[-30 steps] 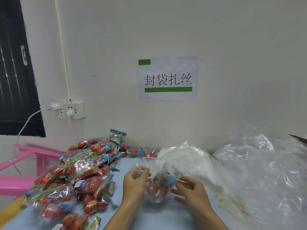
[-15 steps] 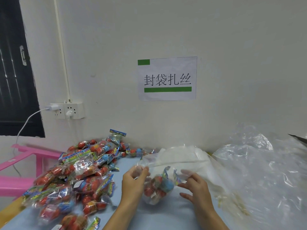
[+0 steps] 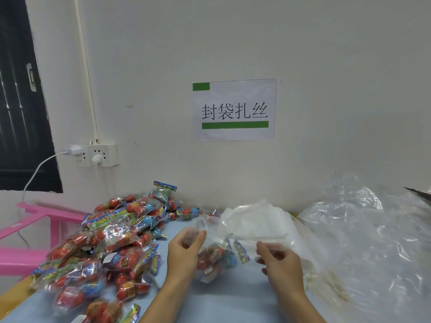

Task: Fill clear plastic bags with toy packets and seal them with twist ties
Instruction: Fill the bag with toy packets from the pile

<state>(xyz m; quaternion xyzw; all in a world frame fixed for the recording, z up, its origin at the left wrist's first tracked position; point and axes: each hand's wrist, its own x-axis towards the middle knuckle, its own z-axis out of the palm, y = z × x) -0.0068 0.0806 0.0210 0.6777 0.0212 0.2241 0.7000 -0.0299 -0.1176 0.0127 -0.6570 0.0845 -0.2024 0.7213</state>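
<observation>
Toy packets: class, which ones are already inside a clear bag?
The toy packets between the left hand and right hand, inside the clear bag both hold. The pile lies loose on the table.

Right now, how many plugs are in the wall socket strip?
2. A white charger plug sits at the left end of the socket strip, and a round white plug sits lower, near the middle.

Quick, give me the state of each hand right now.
Left hand: pinching the top edge of the clear bag.
Right hand: fingers curled on the bag's other edge, holding it.
</observation>
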